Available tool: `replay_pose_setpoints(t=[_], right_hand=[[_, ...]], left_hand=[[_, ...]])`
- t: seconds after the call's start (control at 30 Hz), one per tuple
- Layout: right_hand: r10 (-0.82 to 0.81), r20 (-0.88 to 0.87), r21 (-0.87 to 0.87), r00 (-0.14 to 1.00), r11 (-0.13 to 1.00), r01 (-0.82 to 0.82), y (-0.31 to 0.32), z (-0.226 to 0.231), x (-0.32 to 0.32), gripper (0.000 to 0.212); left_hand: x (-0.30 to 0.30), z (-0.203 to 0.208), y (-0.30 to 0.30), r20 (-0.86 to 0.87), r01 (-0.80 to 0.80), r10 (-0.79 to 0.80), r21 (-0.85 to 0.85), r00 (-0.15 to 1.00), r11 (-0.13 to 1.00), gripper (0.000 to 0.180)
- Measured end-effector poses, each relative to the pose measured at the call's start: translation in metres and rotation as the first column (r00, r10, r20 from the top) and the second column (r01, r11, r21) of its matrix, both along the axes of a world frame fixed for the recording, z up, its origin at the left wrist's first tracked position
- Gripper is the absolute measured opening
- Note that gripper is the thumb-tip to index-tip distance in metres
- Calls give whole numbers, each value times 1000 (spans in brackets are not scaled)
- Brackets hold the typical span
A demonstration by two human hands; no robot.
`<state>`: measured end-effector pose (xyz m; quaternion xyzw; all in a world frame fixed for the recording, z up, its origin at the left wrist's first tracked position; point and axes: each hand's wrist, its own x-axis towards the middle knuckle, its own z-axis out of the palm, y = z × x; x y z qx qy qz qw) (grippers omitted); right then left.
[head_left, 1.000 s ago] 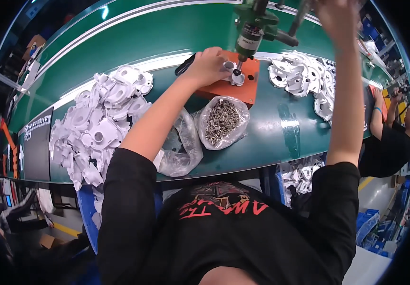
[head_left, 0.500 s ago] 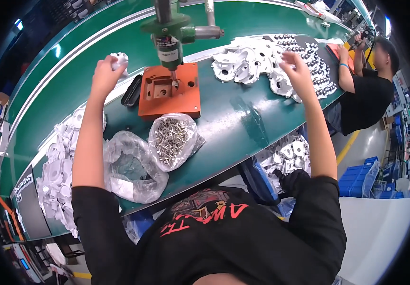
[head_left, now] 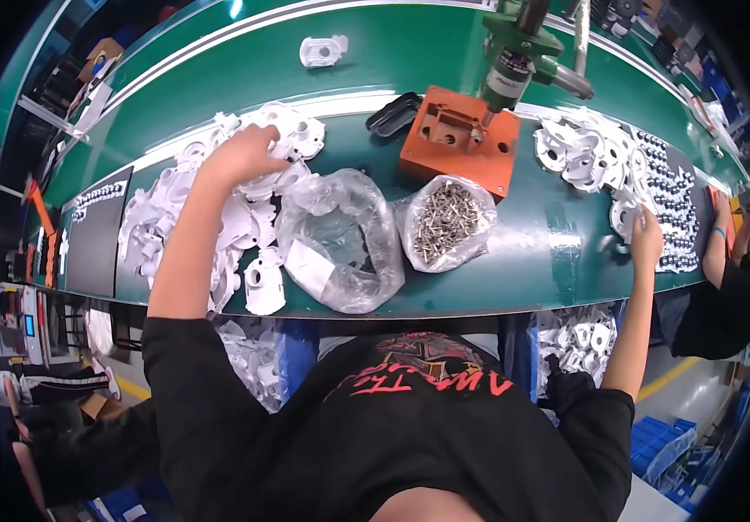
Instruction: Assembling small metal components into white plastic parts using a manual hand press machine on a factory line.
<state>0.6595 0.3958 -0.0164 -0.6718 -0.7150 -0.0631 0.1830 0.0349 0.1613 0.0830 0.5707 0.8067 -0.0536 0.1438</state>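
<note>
My left hand (head_left: 249,157) is over a heap of white plastic housings (head_left: 240,217), its thumb and fingers apart and curved; nothing shows in its grasp. On the right, my right hand (head_left: 647,235) has its fingers closed at the edge of a white plastic housing (head_left: 623,217), which lies beside a second group of housings (head_left: 588,152). A single white housing (head_left: 323,52) lies on the green belt beyond the bench. Between my hands, an orange fixture block (head_left: 457,148) sits under a green press head (head_left: 510,70).
In front of the block are an open bag of metal screws (head_left: 447,222) and a clear plastic bag (head_left: 340,244). A black tray (head_left: 394,115) lies beside the block. Rows of dark-capped parts (head_left: 675,209) stand at right, near another person's arm (head_left: 716,239). Bins of white parts hang below the edge.
My left hand let go of a white housing, now on the belt, and moved to the heap. My right hand closed at a housing's edge. The view swung left.
</note>
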Motion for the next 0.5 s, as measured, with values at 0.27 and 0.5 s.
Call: replay_pose_setpoints(t=[0.27,0.5], right_hand=[[78,-282,303,956,953,12,19,8,6,35],[321,-704,293,633,944,-153,-11,36,-8,37]], left_hand=[[-28,-38,-30,-147,37,0,244,989,969,35],[-40,-30,-38,-107,-10,91,590,990,807,30]])
